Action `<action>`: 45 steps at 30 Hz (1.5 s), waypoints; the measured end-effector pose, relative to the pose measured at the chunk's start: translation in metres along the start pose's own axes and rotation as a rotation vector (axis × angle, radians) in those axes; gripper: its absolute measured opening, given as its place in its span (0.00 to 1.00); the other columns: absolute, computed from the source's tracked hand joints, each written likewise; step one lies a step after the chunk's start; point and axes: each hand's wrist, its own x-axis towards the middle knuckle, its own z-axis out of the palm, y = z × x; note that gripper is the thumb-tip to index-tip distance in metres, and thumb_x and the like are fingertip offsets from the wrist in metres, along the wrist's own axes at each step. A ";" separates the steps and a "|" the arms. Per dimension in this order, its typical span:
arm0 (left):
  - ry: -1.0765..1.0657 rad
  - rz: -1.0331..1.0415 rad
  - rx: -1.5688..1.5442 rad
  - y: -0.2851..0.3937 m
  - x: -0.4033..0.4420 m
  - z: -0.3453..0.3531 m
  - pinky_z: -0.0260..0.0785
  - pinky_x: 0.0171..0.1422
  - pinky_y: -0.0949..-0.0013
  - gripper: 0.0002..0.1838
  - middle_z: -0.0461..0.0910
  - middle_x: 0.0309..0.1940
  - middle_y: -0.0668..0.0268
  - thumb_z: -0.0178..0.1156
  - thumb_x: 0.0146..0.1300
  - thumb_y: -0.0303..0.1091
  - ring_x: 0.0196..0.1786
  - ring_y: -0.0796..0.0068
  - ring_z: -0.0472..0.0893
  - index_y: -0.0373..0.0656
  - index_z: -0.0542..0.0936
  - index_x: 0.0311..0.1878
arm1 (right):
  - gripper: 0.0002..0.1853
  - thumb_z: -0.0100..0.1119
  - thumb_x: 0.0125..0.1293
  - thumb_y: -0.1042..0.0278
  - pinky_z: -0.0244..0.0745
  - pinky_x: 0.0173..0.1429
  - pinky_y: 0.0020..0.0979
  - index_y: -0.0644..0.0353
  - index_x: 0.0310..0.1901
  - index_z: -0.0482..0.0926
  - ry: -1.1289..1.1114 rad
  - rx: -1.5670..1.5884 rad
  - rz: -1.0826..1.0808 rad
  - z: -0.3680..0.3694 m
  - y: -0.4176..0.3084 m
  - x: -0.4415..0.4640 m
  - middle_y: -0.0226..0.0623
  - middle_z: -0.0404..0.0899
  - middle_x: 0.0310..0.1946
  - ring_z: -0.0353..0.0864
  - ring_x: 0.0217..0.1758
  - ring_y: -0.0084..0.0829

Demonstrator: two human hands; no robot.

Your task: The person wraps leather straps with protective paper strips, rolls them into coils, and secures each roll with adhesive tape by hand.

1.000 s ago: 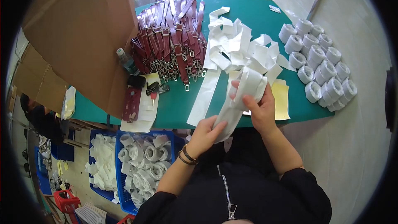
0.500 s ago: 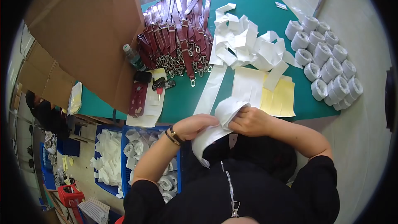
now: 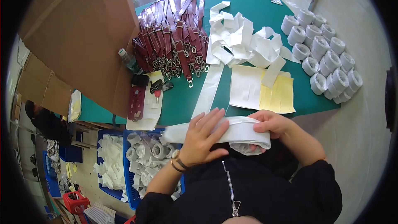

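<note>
In front of my chest, a roll of white strip [image 3: 248, 132] is gripped by my right hand [image 3: 274, 125], thumb on top and fingers underneath and inside the coil. A loose end [image 3: 176, 132] of the strip reaches out to the left. My left hand [image 3: 202, 140] lies across that strip with its fingers stretched and apart. Whether its palm presses on the strip, I cannot tell. Just beyond my hands are another long white strip [image 3: 208, 91] on the green table and a stack of white and yellow sheets [image 3: 244, 87].
Crumpled white strips [image 3: 232, 37] and red-brown straps with metal clasps [image 3: 174, 37] lie on the green table [image 3: 257, 4]. Finished-looking white rolls [image 3: 319, 47] are piled at right. A cardboard sheet [image 3: 78, 37] stands at left. Blue crates [image 3: 132, 191] hold more white pieces. A person [image 3: 47, 122] is far left.
The white roll has turned and moved slightly right and down, its strip now stretched flat to the left. My left hand has gone from closed on the strip to spread fingers.
</note>
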 end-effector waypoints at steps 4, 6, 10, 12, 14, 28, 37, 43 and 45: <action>0.116 -0.167 -0.432 -0.002 -0.008 0.037 0.66 0.59 0.62 0.31 0.67 0.62 0.49 0.62 0.57 0.34 0.60 0.57 0.73 0.37 0.66 0.63 | 0.24 0.52 0.67 0.58 0.80 0.26 0.28 0.73 0.54 0.68 -0.059 0.214 -0.310 0.000 0.020 0.006 0.48 0.80 0.37 0.83 0.30 0.32; 0.119 -0.216 -0.499 -0.002 -0.008 0.050 0.67 0.57 0.63 0.29 0.70 0.59 0.50 0.61 0.58 0.34 0.57 0.56 0.74 0.36 0.67 0.62 | 0.25 0.49 0.69 0.56 0.80 0.31 0.28 0.73 0.55 0.66 -0.183 0.373 -0.446 -0.018 0.035 0.013 0.48 0.80 0.38 0.83 0.29 0.31; 0.074 -0.474 -0.655 0.004 -0.009 0.068 0.69 0.51 0.66 0.21 0.77 0.47 0.52 0.56 0.63 0.33 0.47 0.56 0.78 0.34 0.71 0.58 | 0.26 0.44 0.71 0.54 0.81 0.38 0.28 0.72 0.57 0.65 -0.095 0.465 -0.611 -0.024 0.048 0.017 0.49 0.80 0.40 0.83 0.30 0.30; -0.035 -0.766 -0.671 0.008 -0.010 0.075 0.70 0.44 0.69 0.17 0.80 0.38 0.54 0.53 0.65 0.33 0.39 0.60 0.81 0.33 0.74 0.54 | 0.26 0.42 0.71 0.53 0.81 0.40 0.29 0.72 0.57 0.65 -0.012 0.476 -0.655 -0.018 0.051 0.019 0.49 0.80 0.40 0.83 0.30 0.30; 0.007 -0.776 -0.745 0.006 -0.014 0.092 0.69 0.42 0.70 0.16 0.80 0.34 0.57 0.52 0.66 0.33 0.36 0.65 0.80 0.33 0.75 0.52 | 0.24 0.42 0.72 0.55 0.79 0.46 0.33 0.70 0.57 0.65 0.214 0.474 -0.718 -0.005 0.046 0.024 0.49 0.80 0.40 0.83 0.34 0.30; 0.043 -1.051 -1.929 -0.006 -0.005 0.086 0.68 0.53 0.76 0.17 0.78 0.46 0.64 0.48 0.70 0.37 0.46 0.77 0.78 0.34 0.74 0.51 | 0.16 0.58 0.61 0.75 0.75 0.50 0.36 0.65 0.51 0.72 0.625 -0.489 -0.795 -0.007 0.064 0.047 0.44 0.76 0.47 0.80 0.45 0.38; 0.119 -1.148 -2.113 -0.011 -0.021 0.080 0.73 0.53 0.69 0.18 0.77 0.49 0.61 0.49 0.69 0.37 0.50 0.72 0.78 0.36 0.72 0.55 | 0.13 0.64 0.42 0.72 0.63 0.63 0.42 0.56 0.34 0.79 0.282 -1.613 -1.049 -0.015 0.040 0.033 0.34 0.73 0.47 0.69 0.58 0.40; 0.062 -1.100 -1.822 -0.025 -0.028 0.099 0.73 0.57 0.59 0.19 0.75 0.53 0.56 0.48 0.69 0.36 0.53 0.62 0.78 0.36 0.69 0.59 | 0.11 0.62 0.45 0.74 0.64 0.62 0.41 0.56 0.34 0.79 0.261 -1.621 -0.985 -0.025 0.038 0.024 0.33 0.74 0.44 0.70 0.56 0.38; 0.121 -1.064 -1.822 -0.037 -0.039 0.115 0.73 0.57 0.60 0.19 0.75 0.53 0.56 0.49 0.69 0.35 0.53 0.61 0.77 0.37 0.69 0.59 | 0.10 0.61 0.47 0.75 0.66 0.60 0.40 0.57 0.35 0.79 0.473 -1.476 -1.001 -0.044 0.045 0.019 0.36 0.75 0.42 0.72 0.52 0.40</action>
